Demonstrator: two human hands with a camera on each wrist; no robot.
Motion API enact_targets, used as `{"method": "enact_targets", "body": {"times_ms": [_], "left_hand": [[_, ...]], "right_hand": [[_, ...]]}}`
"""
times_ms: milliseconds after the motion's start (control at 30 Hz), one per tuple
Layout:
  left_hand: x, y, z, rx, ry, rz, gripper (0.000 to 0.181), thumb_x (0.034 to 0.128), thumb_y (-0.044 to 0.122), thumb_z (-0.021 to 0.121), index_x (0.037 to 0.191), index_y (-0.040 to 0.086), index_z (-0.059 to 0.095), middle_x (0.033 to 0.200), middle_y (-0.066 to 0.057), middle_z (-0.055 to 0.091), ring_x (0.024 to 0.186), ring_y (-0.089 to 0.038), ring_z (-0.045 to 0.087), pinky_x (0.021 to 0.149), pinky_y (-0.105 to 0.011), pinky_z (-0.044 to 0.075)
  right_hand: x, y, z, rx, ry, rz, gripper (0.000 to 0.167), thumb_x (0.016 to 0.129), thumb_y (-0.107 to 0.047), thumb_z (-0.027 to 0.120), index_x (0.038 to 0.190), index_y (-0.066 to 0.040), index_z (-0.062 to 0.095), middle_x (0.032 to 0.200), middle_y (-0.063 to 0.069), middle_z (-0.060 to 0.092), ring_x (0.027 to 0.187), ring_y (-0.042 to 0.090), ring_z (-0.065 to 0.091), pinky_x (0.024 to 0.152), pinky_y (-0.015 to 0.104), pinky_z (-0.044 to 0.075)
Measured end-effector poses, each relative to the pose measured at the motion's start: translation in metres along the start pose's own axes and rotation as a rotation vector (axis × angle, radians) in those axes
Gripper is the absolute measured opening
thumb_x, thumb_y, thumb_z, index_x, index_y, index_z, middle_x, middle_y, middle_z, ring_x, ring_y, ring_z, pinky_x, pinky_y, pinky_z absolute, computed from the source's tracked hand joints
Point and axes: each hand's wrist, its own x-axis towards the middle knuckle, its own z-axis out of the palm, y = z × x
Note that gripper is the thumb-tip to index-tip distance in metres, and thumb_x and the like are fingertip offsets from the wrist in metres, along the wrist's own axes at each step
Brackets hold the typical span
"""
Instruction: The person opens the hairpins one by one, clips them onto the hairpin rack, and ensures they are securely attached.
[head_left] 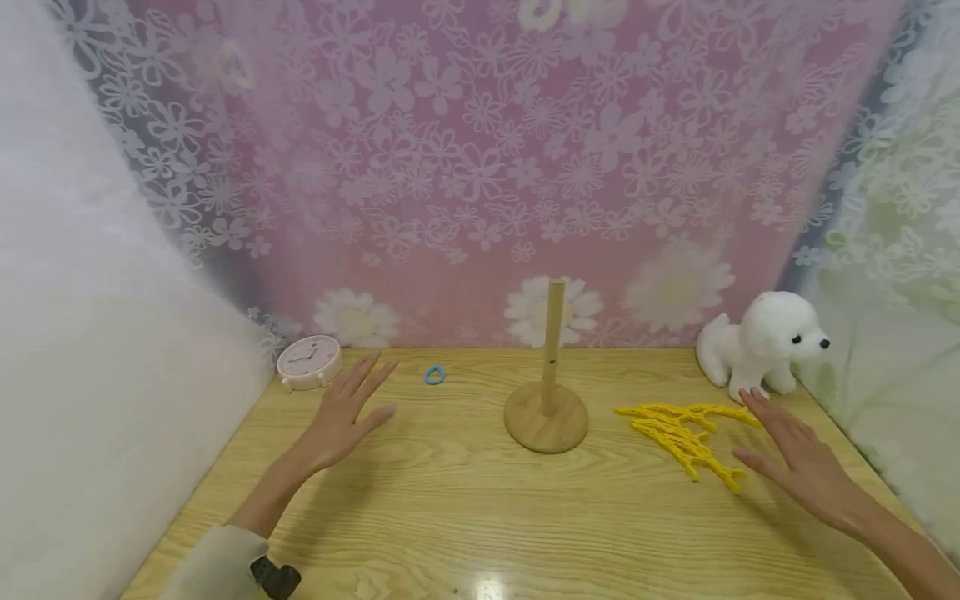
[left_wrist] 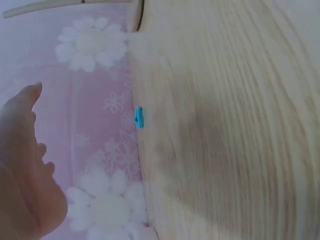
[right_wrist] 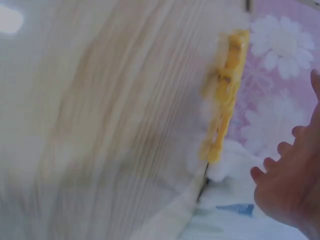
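Note:
My left hand [head_left: 341, 421] hovers over the left part of the table, fingers spread, holding nothing; it shows in the left wrist view [left_wrist: 27, 170] too. Just beyond its fingertips is a pink round clock [head_left: 309, 363], and to its right lies a small blue ring [head_left: 434, 375], also seen as a blue piece [left_wrist: 139, 117] from the left wrist. My right hand [head_left: 806, 467], fingers extended and empty, is beside a yellow branching piece [head_left: 686, 437]. The right wrist view has that hand [right_wrist: 290, 180] at the right and the yellow piece [right_wrist: 227, 90] near the middle.
A wooden stand [head_left: 546, 429] with a round base and upright rod is at the middle of the table [head_left: 450, 508]. A white plush dog [head_left: 772, 337] sits at the back right. Flowered cloth [head_left: 480, 167] hangs behind, with pale cloth at both sides.

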Motion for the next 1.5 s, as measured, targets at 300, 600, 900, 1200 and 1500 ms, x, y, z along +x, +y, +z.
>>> {"method": "enact_targets", "body": {"times_ms": [300, 600, 900, 1200, 1500], "left_hand": [[0.020, 0.001, 0.016, -0.370, -0.155, -0.127, 0.062, 0.1104, 0.045, 0.049, 0.165, 0.042, 0.020, 0.174, -0.004, 0.016, 0.159, -0.040, 0.014, 0.117, -0.076, 0.022], [0.055, 0.011, 0.056, -0.474, -0.293, -0.180, 0.064, 0.1093, 0.050, 0.049, 0.166, 0.031, 0.026, 0.173, -0.005, 0.020, 0.159, -0.035, 0.017, 0.122, -0.067, 0.025], [0.086, 0.040, 0.098, -0.472, -0.362, -0.128, 0.071, 0.1076, 0.049, 0.054, 0.167, 0.021, 0.026, 0.169, -0.005, 0.031, 0.153, -0.033, 0.034, 0.120, -0.059, 0.034], [0.105, 0.054, 0.133, -0.469, -0.365, -0.106, 0.086, 0.0988, 0.047, 0.071, 0.167, 0.020, 0.025, 0.169, -0.004, 0.032, 0.154, -0.027, 0.033, 0.122, -0.053, 0.035], [0.114, 0.068, 0.159, -0.341, -0.373, -0.057, 0.099, 0.0896, 0.055, 0.078, 0.167, 0.021, 0.026, 0.169, -0.004, 0.030, 0.157, -0.029, 0.023, 0.125, -0.055, 0.026]], "right_hand": [[0.004, -0.033, 0.010, 0.349, -0.173, 0.257, 0.081, 0.113, -0.032, 0.046, 0.167, -0.021, -0.015, 0.168, 0.033, -0.004, 0.141, 0.066, 0.016, 0.091, 0.072, 0.044], [0.007, -0.063, 0.025, 0.366, -0.105, 0.428, 0.088, 0.106, -0.041, 0.061, 0.164, 0.003, 0.012, 0.160, 0.034, 0.028, 0.138, 0.053, 0.039, 0.091, 0.052, 0.056], [0.003, -0.059, 0.040, 0.360, -0.067, 0.475, 0.089, 0.099, -0.038, 0.074, 0.159, 0.006, 0.024, 0.152, 0.035, 0.040, 0.110, 0.024, 0.064, 0.076, 0.031, 0.061], [0.003, -0.053, 0.051, 0.345, -0.057, 0.475, 0.081, 0.096, -0.030, 0.078, 0.154, 0.008, 0.035, 0.145, 0.037, 0.045, 0.095, 0.019, 0.071, 0.071, 0.028, 0.061], [0.005, -0.060, 0.057, 0.381, -0.047, 0.453, 0.072, 0.096, -0.018, 0.078, 0.150, 0.010, 0.040, 0.146, 0.038, 0.044, 0.083, 0.015, 0.072, 0.067, 0.030, 0.062]]}}
